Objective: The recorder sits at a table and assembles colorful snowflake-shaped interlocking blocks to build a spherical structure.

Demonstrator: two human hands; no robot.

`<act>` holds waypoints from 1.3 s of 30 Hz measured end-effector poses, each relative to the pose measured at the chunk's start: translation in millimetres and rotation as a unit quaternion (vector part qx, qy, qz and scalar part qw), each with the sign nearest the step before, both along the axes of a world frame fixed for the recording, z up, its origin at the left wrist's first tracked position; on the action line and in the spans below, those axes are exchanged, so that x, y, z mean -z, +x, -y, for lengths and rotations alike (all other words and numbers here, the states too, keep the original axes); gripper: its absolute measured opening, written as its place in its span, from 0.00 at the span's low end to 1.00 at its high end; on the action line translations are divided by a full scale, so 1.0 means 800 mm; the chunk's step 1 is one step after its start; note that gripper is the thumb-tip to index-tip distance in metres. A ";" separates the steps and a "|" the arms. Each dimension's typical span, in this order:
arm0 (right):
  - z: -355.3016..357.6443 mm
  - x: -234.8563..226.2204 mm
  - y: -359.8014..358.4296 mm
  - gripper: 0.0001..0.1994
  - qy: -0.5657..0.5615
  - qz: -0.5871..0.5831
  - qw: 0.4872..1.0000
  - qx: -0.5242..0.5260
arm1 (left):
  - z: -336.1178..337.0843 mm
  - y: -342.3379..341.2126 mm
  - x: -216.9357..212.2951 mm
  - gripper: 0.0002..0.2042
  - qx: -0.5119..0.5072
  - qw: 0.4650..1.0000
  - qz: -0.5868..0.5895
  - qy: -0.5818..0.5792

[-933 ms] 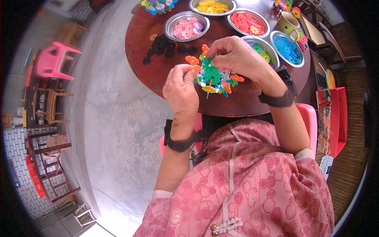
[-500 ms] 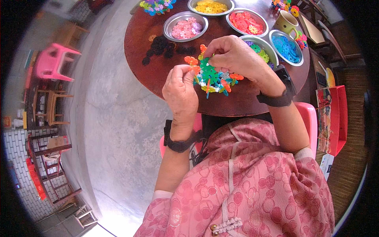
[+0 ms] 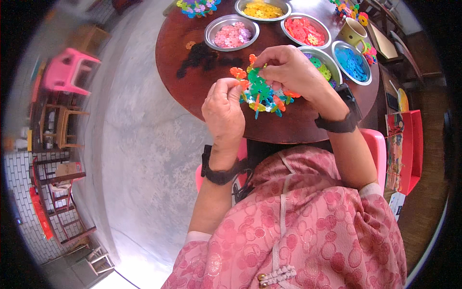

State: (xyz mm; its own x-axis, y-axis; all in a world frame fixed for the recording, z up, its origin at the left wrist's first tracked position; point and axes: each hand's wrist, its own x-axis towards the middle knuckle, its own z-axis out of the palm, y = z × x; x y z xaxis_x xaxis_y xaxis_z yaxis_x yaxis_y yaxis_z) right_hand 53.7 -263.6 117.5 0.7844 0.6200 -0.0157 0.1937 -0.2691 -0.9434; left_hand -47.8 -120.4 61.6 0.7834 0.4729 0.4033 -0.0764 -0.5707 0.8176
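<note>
The cluster of plastic snowflake discs (image 3: 262, 91) sits between my two hands, held up just above the round brown worktop (image 3: 192, 91). It looks light and stiff, yet it is only slotted together, so I judge it could pop apart if I squeeze across it — better to hold it by the rims of single discs. My left hand (image 3: 224, 108) has its grip pressed onto an orange disc at the cluster's left edge. My right hand (image 3: 291, 72) curls over the top, its grip pinching the green discs near the middle.

Beyond the cluster stand shallow metal bowls, each with loose discs of one colour: the pink bowl (image 3: 232, 30), the yellow bowl (image 3: 262, 7), the red bowl (image 3: 305, 29), the green bowl (image 3: 321, 60) half hidden behind my right hand, and the blue bowl (image 3: 351, 62). A yellowish mug (image 3: 353, 32) stands beside them — what is in it I cannot tell. A patch of black discs (image 3: 202, 58) lies loose on the wood.
</note>
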 end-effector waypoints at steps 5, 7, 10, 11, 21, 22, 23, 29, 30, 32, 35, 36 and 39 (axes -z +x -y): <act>-0.001 -0.002 -0.010 0.07 0.026 -0.034 0.999 0.028 | -0.004 0.001 0.000 0.04 -0.012 1.000 0.008 0.023; -0.003 0.000 -0.011 0.07 0.068 -0.025 0.994 0.081 | -0.004 0.001 -0.001 0.04 -0.014 1.000 0.006 0.015; -0.004 0.005 -0.010 0.07 0.032 -0.008 0.998 0.061 | -0.005 0.001 0.000 0.04 -0.004 1.000 0.001 -0.006; -0.005 0.007 -0.010 0.07 -0.002 -0.001 0.999 0.039 | -0.005 0.000 -0.001 0.03 -0.007 1.000 -0.003 -0.003; -0.006 0.008 -0.009 0.11 0.008 -0.053 0.998 0.020 | -0.006 0.002 0.006 0.04 -0.007 0.999 0.036 0.011; -0.006 0.008 -0.009 0.10 0.000 -0.047 0.999 0.020 | -0.006 0.001 0.005 0.04 -0.007 0.999 0.036 0.010; -0.005 0.008 -0.010 0.10 -0.007 -0.041 0.999 0.021 | -0.005 0.001 0.003 0.04 -0.009 1.000 0.025 0.011; -0.005 0.011 -0.010 0.09 0.031 -0.027 0.999 0.031 | -0.005 0.001 0.002 0.04 -0.005 1.000 0.023 0.016; -0.006 0.010 -0.011 0.09 0.032 -0.027 0.999 0.032 | -0.006 0.002 0.004 0.04 -0.004 0.999 0.030 0.020; -0.008 0.005 -0.015 0.09 0.051 -0.024 0.998 0.035 | -0.006 0.003 0.006 0.04 -0.004 0.999 0.031 0.031; -0.010 0.011 -0.010 0.08 0.046 -0.009 0.999 0.019 | -0.004 0.002 0.003 0.04 -0.010 0.998 0.024 0.049; -0.009 0.012 -0.009 0.08 0.047 -0.010 0.999 0.020 | -0.003 0.002 0.001 0.03 -0.015 0.998 0.015 0.056; -0.006 0.015 -0.005 0.08 0.041 -0.001 0.999 0.012 | -0.001 0.003 0.000 0.03 -0.004 0.998 0.021 0.053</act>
State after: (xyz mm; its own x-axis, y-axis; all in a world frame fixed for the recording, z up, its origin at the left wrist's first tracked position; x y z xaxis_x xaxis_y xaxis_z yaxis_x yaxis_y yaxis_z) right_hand 49.9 -258.6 105.9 0.7988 0.6006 0.0329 0.1870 -0.1961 -0.9626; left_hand -45.3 -119.4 61.3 0.7606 0.4324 0.4843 -0.1044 -0.6548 0.7486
